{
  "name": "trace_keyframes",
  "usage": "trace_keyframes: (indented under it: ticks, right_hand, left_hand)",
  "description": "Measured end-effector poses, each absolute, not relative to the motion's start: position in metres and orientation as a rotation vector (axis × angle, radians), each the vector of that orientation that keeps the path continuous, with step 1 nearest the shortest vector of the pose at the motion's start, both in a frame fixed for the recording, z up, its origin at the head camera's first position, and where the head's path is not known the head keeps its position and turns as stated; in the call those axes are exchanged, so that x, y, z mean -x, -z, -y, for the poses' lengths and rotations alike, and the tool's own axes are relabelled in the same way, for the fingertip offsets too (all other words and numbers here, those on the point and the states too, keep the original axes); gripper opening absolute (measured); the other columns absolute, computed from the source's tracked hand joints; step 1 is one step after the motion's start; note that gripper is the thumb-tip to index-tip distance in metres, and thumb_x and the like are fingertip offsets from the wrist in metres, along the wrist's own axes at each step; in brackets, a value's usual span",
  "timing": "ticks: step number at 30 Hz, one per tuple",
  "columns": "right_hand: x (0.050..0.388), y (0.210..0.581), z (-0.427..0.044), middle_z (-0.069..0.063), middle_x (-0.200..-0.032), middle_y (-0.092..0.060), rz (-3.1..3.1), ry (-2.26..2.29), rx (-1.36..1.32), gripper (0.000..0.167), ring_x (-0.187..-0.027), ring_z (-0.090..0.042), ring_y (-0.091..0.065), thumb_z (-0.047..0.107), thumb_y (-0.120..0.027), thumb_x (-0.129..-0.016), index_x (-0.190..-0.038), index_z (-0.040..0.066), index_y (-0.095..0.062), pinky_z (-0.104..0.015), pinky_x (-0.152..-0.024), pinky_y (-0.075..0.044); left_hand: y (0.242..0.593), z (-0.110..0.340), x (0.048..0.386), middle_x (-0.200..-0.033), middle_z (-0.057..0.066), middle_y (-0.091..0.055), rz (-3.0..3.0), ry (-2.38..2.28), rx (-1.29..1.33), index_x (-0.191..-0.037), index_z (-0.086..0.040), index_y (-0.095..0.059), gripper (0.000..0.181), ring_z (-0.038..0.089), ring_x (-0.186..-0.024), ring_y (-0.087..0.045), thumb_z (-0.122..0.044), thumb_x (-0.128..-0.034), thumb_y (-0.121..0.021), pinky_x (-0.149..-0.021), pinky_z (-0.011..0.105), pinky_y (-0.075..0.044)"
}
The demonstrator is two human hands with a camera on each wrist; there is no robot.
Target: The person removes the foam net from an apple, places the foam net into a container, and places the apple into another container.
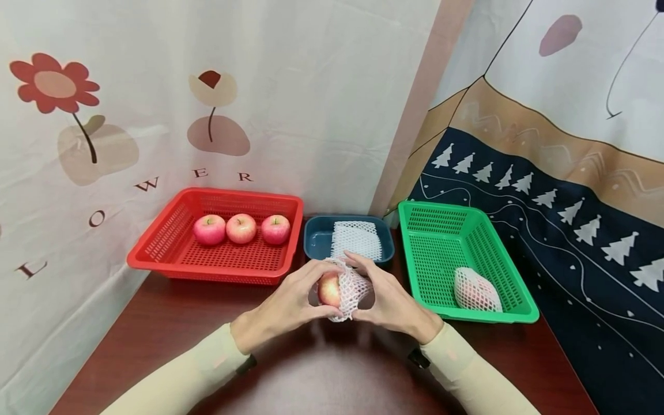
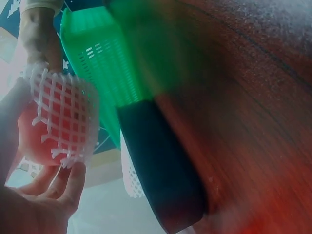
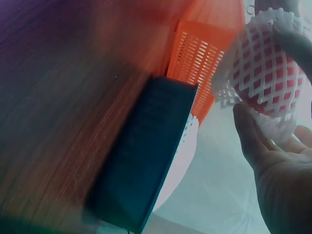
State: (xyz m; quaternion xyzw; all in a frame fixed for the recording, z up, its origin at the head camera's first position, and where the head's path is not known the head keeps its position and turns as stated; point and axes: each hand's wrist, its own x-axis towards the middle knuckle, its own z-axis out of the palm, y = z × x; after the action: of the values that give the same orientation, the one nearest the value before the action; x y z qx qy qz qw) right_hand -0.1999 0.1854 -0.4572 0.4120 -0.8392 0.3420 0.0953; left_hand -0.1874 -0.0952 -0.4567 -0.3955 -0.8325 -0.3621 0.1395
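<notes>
An apple (image 1: pixel 329 290) partly covered by a white foam net (image 1: pixel 350 291) is held between both hands above the table. The left hand (image 1: pixel 293 297) curls its fingers and thumb round the apple's bare side. From the other side the right hand (image 1: pixel 389 297) grips the netted part. In the left wrist view the net (image 2: pixel 61 112) covers most of the apple (image 2: pixel 36 139), its edge lying near the left hand's (image 2: pixel 44 200) fingertips. The right wrist view shows the net (image 3: pixel 265 63) stretched over the apple, with the right hand's (image 3: pixel 278 165) fingers and thumb round it.
Behind the hands stands a blue tray (image 1: pixel 317 237) with white foam nets (image 1: pixel 357 239). At left, a red basket (image 1: pixel 207 270) holds three apples (image 1: pixel 241 229). A green basket (image 1: pixel 433 253) at right holds one netted apple (image 1: pixel 476 291). Printed curtains hang behind the table (image 1: pixel 321 374).
</notes>
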Motion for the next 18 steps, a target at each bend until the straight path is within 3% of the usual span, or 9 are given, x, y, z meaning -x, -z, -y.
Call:
trace_keyframes:
  ticks: [6,10,18]
  right_hand:
    - [0.2008,0.4552,-0.1904,-0.010,-0.150,-0.076,2.406,-0.913,-1.189,0.086,-0.131,-0.024,-0.078,0.014,-0.107,-0.086,-0.158,0.006,-0.061,-0.040,-0.108,-0.069]
    - [0.2022,0.4535,-0.1929,-0.006,-0.138,-0.082,2.340,-0.918,-1.188,0.064,-0.121,-0.020,-0.080,0.011,-0.104,-0.088,-0.144,0.009,-0.074,-0.030,-0.100,-0.069]
    - [0.2032,0.4470,-0.1940,-0.002,-0.123,-0.085,2.239,-0.921,-1.151,0.036,-0.114,-0.019,-0.082,0.005,-0.100,-0.088,-0.120,0.014,-0.085,-0.019,-0.103,-0.064]
  left_hand:
    - [0.4537,0.0987,0.1878,-0.152,0.006,-0.070,2.387,1.073,1.064,-0.151,-0.015,-0.066,0.084,0.021,-0.135,-0.070,-0.030,-0.0816,-0.110,-0.108,0.039,-0.070]
    - [0.4533,0.1006,0.1893,-0.151,0.007,-0.070,2.371,1.083,1.039,-0.151,-0.015,-0.067,0.084,0.022,-0.135,-0.070,-0.031,-0.0806,-0.110,-0.106,0.038,-0.070]
    - [0.4526,0.1034,0.1893,-0.151,0.005,-0.070,2.350,1.105,1.029,-0.151,-0.015,-0.067,0.085,0.020,-0.136,-0.069,-0.031,-0.0795,-0.111,-0.107,0.037,-0.069]
